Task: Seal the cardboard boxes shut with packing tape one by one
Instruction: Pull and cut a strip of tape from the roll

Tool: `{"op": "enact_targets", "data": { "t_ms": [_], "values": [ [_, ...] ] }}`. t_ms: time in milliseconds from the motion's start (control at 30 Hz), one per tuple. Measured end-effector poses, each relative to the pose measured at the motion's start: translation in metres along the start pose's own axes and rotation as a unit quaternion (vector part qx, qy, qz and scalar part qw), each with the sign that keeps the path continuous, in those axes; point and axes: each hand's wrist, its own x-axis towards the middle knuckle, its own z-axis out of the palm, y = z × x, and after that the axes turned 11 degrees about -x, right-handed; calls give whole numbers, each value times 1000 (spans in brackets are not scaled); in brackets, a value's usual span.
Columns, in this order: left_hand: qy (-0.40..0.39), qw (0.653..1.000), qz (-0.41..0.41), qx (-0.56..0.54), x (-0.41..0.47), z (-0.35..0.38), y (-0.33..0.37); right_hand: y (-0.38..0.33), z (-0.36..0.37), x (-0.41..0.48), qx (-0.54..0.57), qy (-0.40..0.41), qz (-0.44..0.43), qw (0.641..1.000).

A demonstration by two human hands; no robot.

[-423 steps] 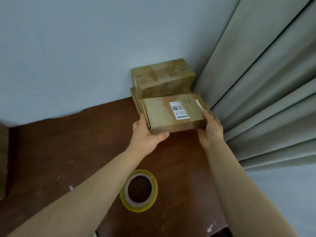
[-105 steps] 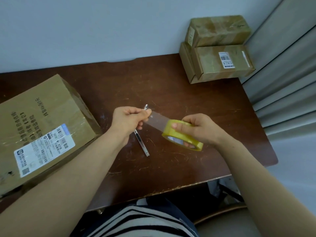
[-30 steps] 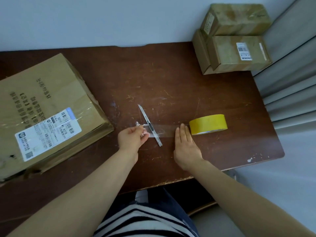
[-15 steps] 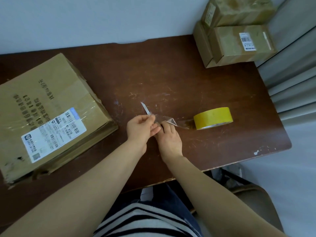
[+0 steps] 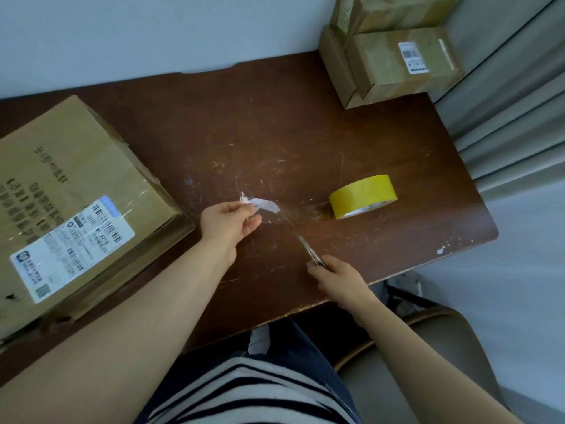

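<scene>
Far left of the tape roll, the large box lies on your scratched brown table (pale wall behind). Left of the roll, your left hand pinches the clear strip running to it. Your right hand grips the knife, blade reaching the strip. Two small boxes are stacked beyond the roll, beside the curtain.

You sit in a home room: scratched wooden desk against a plain wall, grey curtain beside it, labelled parcels stacked

top box: cropped above | knife: handle hidden, blade apparently blurred
</scene>
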Motion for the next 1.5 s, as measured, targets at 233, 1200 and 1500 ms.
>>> {"op": "enact_targets", "data": {
  "t_ms": [233,1200,1500],
  "values": [
    [3,1000,13,1,-2,-1,-5,-28,-12,6,117,21,-45,992],
    [18,989,145,20,-3,-13,7,-47,2,36,-205,93,-113,968],
    [-34,991,107,-77,-35,-23,28,-43,24,45,-194,171,-238,936]
  ]
}}
